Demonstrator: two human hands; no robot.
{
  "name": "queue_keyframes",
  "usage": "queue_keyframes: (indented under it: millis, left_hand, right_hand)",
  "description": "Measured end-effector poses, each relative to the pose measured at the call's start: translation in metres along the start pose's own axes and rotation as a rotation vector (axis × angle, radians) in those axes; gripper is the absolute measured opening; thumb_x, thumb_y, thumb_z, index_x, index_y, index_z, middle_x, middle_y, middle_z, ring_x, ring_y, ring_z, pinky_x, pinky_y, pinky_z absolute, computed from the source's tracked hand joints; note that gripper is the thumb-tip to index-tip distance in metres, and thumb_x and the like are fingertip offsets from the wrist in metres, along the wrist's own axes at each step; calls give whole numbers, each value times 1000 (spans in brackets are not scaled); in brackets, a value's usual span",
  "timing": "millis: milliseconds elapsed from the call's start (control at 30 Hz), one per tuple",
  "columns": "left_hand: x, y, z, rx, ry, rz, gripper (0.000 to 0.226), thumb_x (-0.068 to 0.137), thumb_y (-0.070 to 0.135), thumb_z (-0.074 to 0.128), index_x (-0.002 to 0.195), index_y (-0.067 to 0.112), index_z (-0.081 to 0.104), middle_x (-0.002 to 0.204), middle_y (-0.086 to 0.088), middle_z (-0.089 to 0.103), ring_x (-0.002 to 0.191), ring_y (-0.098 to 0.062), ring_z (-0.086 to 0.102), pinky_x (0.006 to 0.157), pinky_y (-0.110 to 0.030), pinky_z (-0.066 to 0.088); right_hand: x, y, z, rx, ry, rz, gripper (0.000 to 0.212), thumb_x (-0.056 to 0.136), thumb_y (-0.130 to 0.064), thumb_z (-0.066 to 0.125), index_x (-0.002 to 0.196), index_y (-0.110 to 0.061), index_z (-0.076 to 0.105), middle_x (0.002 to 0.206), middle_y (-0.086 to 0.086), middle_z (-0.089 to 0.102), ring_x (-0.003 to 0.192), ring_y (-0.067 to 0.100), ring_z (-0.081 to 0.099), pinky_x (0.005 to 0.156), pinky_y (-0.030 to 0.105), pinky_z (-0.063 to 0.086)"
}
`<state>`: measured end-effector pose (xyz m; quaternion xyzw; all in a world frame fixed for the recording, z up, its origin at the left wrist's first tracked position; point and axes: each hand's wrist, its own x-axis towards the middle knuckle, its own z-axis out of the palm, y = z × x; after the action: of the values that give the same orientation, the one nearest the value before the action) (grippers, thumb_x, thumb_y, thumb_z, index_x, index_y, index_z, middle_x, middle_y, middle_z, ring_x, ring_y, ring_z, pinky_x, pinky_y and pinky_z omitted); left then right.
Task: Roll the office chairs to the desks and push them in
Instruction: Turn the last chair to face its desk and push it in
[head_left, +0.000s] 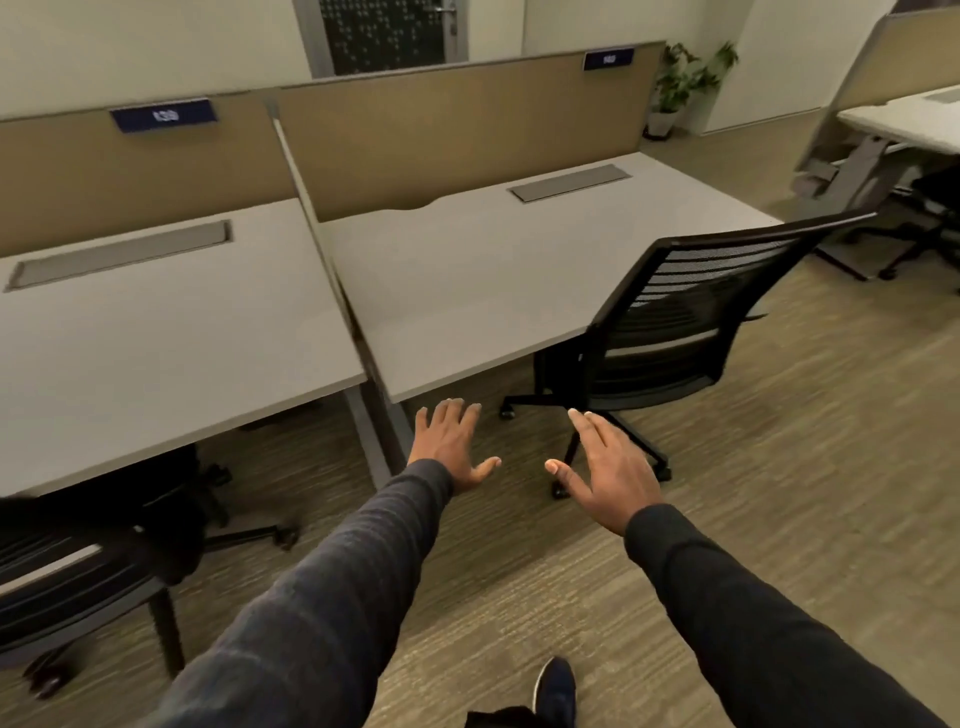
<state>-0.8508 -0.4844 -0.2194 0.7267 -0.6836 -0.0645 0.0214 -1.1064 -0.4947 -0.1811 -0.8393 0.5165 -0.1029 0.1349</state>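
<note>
Right hand and left hand: both spread, empty, short of the right desk. Mesh chair: angled at that desk's right corner, seat partly under. Advice: grip backrest top, square it, push straight.

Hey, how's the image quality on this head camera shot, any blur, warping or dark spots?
Head view: wide-angle warping bows the desk edges and partition; the label plates are too blurred to read; the right-edge desk and lower-left chair look smeared; both hands and the black mesh chair stay fairly sharp; lighting is soft, dark under the desks.
</note>
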Motion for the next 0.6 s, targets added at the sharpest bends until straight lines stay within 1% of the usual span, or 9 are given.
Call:
queue_keyframes:
  millis: [100, 167, 267, 333, 400, 467, 600]
  left_hand:
    - [46, 47, 4, -30, -26, 12, 91, 81, 71, 52, 154, 24, 23, 156, -7, 29, 146, -28, 21, 119, -57, 11]
    - [77, 75, 3, -40, -28, 23, 91, 82, 71, 52, 154, 23, 23, 157, -8, 28, 146, -28, 20, 119, -57, 12]
    - [121, 116, -5, -51, -41, 63, 91, 81, 71, 52, 153, 24, 23, 157, -8, 28, 146, -29, 21, 119, -57, 13]
    - [149, 140, -11, -42, -30, 59, 91, 80, 72, 53, 152, 25, 24, 156, -8, 30, 145, -29, 24, 118, -57, 16]
    - [176, 160, -18, -38, 4, 41, 89, 80, 72, 53, 150, 24, 26, 151, -8, 36, 140, -29, 31, 116, -54, 22]
    - [205, 182, -25, -43, 50, 34, 87, 80, 71, 54, 148, 22, 30, 147, -8, 39, 137, -29, 34, 113, -51, 27]
    - [265, 224, -41, -133, 134, -32, 93, 80, 68, 58, 151, 17, 25, 148, -9, 38, 136, -30, 35, 110, -49, 31]
  right_hand:
    - [21, 61, -26, -29, -18, 9, 95, 86, -81, 19, 158, -20, 25, 158, 11, 35, 146, 26, 32, 116, 45, 35]
    - [36, 100, -44, -58, 2, 23, 93, 87, -80, 22, 159, -20, 24, 158, 10, 35, 146, 25, 32, 115, 45, 36]
    - [54, 152, -70, -56, 42, 69, 86, 92, -72, 35, 158, -17, 26, 158, 13, 35, 146, 28, 33, 114, 46, 37]
    - [66, 182, -84, -43, 69, 89, 82, 94, -65, 44, 158, -16, 27, 158, 14, 35, 146, 28, 33, 114, 46, 37]
    - [80, 207, -97, -13, 100, 100, 81, 95, -60, 48, 158, -14, 27, 158, 16, 35, 146, 29, 33, 114, 46, 36]
    - [98, 238, -112, 25, 130, 126, 82, 95, -59, 50, 157, -12, 28, 156, 18, 35, 143, 31, 35, 113, 48, 38]
    - [139, 306, -137, 37, 207, 140, 85, 91, -60, 54, 157, -11, 29, 154, 20, 36, 137, 38, 42, 107, 53, 42]
